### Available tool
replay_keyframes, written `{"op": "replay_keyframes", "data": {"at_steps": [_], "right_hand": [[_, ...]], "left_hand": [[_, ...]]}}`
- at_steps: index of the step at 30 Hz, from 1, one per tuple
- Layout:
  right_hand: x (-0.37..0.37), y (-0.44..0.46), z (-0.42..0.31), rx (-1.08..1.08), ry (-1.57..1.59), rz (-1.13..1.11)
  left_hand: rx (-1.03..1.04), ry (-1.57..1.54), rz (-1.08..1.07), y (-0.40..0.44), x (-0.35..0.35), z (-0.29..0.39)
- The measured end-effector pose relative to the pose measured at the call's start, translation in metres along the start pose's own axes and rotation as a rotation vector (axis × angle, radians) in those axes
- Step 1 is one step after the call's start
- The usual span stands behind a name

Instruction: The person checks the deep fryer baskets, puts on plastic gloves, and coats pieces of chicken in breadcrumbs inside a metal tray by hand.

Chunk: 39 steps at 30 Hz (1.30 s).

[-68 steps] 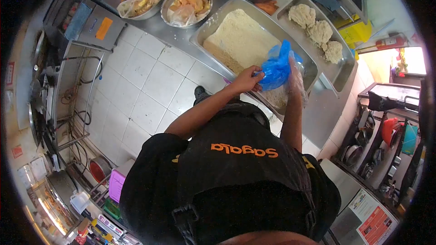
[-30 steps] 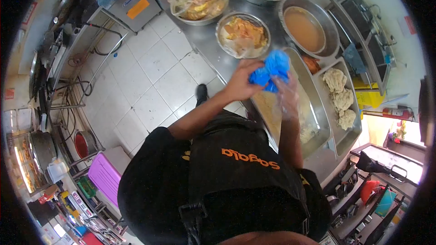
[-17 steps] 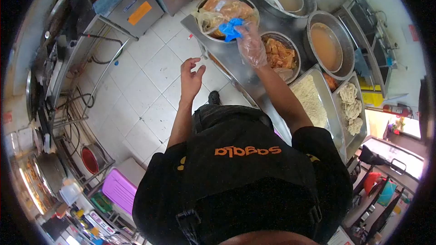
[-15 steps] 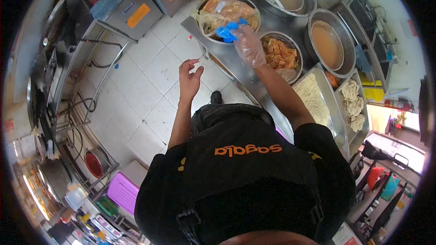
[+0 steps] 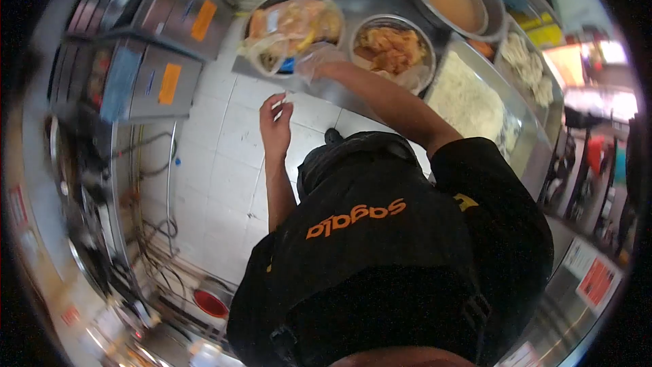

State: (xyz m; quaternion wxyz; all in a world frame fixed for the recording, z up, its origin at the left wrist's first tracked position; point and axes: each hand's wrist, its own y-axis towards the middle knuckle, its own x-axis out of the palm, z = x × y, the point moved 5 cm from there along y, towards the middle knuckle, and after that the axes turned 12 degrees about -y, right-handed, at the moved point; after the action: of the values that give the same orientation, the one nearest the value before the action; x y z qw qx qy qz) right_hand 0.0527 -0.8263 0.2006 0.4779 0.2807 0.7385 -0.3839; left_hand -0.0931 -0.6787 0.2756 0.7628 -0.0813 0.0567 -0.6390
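Note:
My right hand (image 5: 318, 62), in a clear plastic glove, is at the near edge of a metal bowl (image 5: 252, 56) of bagged meat (image 5: 292, 24). It is closed on a blue plastic bag (image 5: 286, 66), of which only a small part shows beside the fingers. My bare left hand (image 5: 275, 122) is raised over the floor, left of the counter, fingers slightly curled and apart, holding nothing. Right of my gloved hand sits a second bowl of meat (image 5: 390, 47), partly behind my forearm.
A tray of pale flour (image 5: 465, 98) and a tray with coated pieces (image 5: 526, 64) lie to the right. Behind stands a basin of brownish liquid (image 5: 451, 0). Metal cabinets (image 5: 155, 81) are at the left, and a red pot (image 5: 211, 303) is low down.
The blue bag went from both hands into my right hand alone, over to the meat bowl at the left. My left hand let go and moved away. The view has turned.

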Motion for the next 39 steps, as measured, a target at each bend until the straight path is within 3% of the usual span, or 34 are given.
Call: {"op": "replay_keyframes", "data": {"at_steps": [3,6,9,12,15,18,21,25,27,31,36,39], "right_hand": [[-0.064,-0.057,-0.025,0.082,-0.097,-0.06],[-0.116,-0.14,-0.016,0.293,0.321,0.28],[-0.1,-0.184,0.014,0.088,1.14,0.659],[-0.096,-0.207,0.015,0.172,1.276,0.42],[-0.089,-0.204,0.008,0.05,0.545,0.516],[-0.067,-0.183,-0.004,0.019,0.389,0.506],[-0.052,-0.151,0.016,0.142,0.7,0.418],[-0.09,-0.183,0.028,0.124,1.361,0.623],[-0.111,-0.213,0.031,0.068,1.705,0.643],[-0.127,-0.277,0.027,0.033,1.929,0.756],[-0.098,-0.355,0.042,-0.02,2.011,0.789],[-0.081,-0.405,0.05,0.17,2.007,0.818]], "left_hand": [[-0.007,-0.051,-0.09,0.004,0.011,0.004],[0.048,-0.103,-0.227,0.008,0.042,0.022],[0.109,-0.158,-0.342,0.006,0.087,0.041],[0.312,-0.058,-0.214,-0.004,0.111,0.07],[0.283,-0.104,-0.16,-0.008,0.104,0.047],[0.213,-0.149,-0.116,-0.023,0.101,0.034],[0.22,-0.205,-0.128,-0.036,0.101,0.033],[0.302,-0.231,-0.207,-0.056,0.125,0.066],[0.432,-0.108,-0.276,-0.068,0.15,0.084],[0.741,0.13,-0.415,-0.095,0.209,0.136],[0.502,0.144,-0.822,-0.12,0.277,0.109],[0.356,0.132,-0.989,-0.137,0.318,0.083]]}}
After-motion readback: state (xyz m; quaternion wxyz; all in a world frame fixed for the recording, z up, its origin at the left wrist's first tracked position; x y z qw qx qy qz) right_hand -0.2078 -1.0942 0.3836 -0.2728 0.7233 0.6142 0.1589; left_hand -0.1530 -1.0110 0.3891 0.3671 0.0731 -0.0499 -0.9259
